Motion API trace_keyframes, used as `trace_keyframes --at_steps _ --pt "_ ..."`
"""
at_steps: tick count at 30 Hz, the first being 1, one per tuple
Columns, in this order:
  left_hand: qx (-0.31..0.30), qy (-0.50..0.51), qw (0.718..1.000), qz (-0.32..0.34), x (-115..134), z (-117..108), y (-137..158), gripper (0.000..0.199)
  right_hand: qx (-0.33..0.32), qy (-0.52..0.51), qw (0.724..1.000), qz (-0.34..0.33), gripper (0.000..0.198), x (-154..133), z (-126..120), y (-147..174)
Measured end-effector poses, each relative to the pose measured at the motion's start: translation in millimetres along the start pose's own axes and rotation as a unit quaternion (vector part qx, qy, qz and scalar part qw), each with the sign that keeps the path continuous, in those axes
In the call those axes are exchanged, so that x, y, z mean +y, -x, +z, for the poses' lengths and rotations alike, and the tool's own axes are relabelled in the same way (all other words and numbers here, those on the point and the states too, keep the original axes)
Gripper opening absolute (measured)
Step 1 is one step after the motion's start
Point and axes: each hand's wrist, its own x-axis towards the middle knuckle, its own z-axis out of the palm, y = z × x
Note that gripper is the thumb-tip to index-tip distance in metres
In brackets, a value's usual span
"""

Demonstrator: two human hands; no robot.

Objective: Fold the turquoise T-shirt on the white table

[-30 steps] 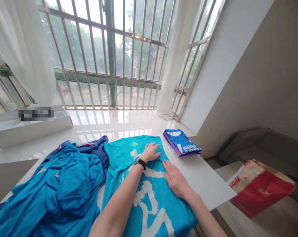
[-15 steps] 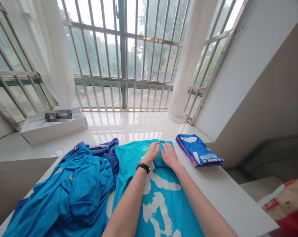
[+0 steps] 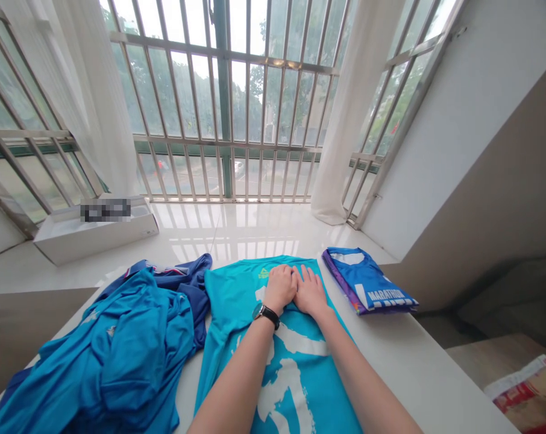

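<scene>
Hands have drawn together since half a second ago: the left hand [image 3: 279,287] and right hand [image 3: 310,290] now lie side by side, touching, a little nearer the person than before, when they sat apart by the collar; a second ago the right one was well down the cloth. Both lie flat, palms down and fingers loosely spread, pressing on the shirt [image 3: 277,337] and gripping nothing. A watch [image 3: 266,313] sits on the left wrist. The shirt is turquoise with a broad white brush-stroke print down its middle and a small yellow-green logo near the collar; it lies spread flat on the white counter [image 3: 408,367], collar toward the window, its lower part running out of view at the bottom edge. Just left of it, touching, is a crumpled pile [image 3: 119,355] of blue clothes. To the right, apart from it, lies a folded blue shirt [image 3: 367,288] with white lettering.
</scene>
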Motion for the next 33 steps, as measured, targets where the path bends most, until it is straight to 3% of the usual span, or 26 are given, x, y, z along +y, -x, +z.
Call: trace_keyframes --at_steps 4,7,10,13,16,18,21,25,28,31,33 --pt "-0.014 0.005 1.000 -0.016 14.3 6.6 -12.5 0.035 -0.006 0.010 1.000 -0.004 0.069 12.8 -1.9 -1.5" --pt "-0.043 0.013 0.999 -0.008 12.7 -1.0 -16.3 0.035 -0.008 0.004 1.000 0.002 0.072 15.1 -1.5 -2.5" --pt "-0.058 0.003 0.998 0.008 -6.2 -27.4 -3.0 0.036 -0.008 -0.013 1.000 0.018 0.073 13.3 0.1 -4.3" --pt "-0.051 -0.058 0.997 0.016 -34.4 -66.5 28.3 0.047 -0.013 -0.021 0.999 0.026 0.076 11.2 0.5 -5.8" --pt "-0.075 -0.118 0.990 -0.009 -59.0 -98.3 62.9 0.051 -0.017 -0.012 0.999 0.028 0.076 11.0 0.4 -5.9" --pt "-0.109 -0.136 0.984 -0.037 -70.4 -106.7 80.3 0.053 -0.017 -0.007 0.999 0.026 0.076 12.8 1.0 -5.1" --pt "-0.137 -0.142 0.978 -0.063 -80.3 -101.2 94.9 0.058 -0.013 -0.006 0.999 0.028 0.075 18.4 1.7 -2.9" --pt "-0.092 -0.150 0.983 -0.045 -83.0 -87.3 100.5 0.060 -0.014 -0.004 1.000 0.024 0.074 25.0 -2.5 1.7" --pt "-0.092 -0.152 0.983 -0.042 -81.9 -86.1 100.3 0.064 -0.017 -0.005 0.999 0.046 0.075 19.8 -9.4 6.5" --pt "-0.098 -0.151 0.983 -0.039 -81.8 -86.8 99.1 0.069 0.044 -0.008 0.997 0.064 0.076 -1.3 -15.6 12.0" --pt "-0.095 -0.148 0.984 -0.036 -82.0 -84.9 98.2 0.072 0.111 -0.021 0.993 0.026 0.068 -23.6 -16.9 15.2"
